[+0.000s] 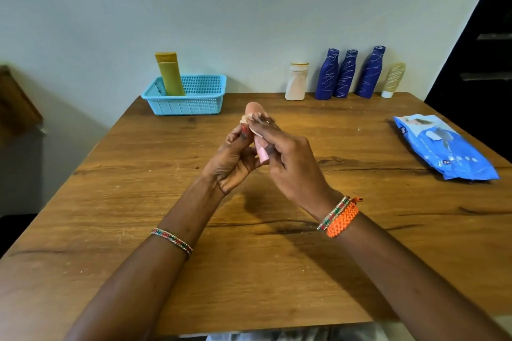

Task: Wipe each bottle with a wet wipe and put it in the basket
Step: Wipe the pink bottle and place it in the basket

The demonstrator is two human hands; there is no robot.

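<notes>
Above the middle of the table I hold a small pink bottle (pixel 261 153) between both hands; its rounded peach top (pixel 253 107) sticks out above my fingers. My left hand (pixel 234 159) grips its lower part from the left. My right hand (pixel 285 156) presses a pale wet wipe (pixel 250 122) against its upper side. At the back left stands a light blue basket (pixel 191 106) with a tall yellow tube (pixel 169 73) upright in it. Along the back wall stand a white bottle (pixel 297 81), three blue bottles (pixel 346 75) and a cream tube (pixel 393 79).
A blue pack of wet wipes (pixel 443 147) lies near the table's right edge. The wooden table (pixel 249 257) ends at the wall behind the bottles. A brown object (pixel 16 102) sits off the table at the left, a dark doorway at the right.
</notes>
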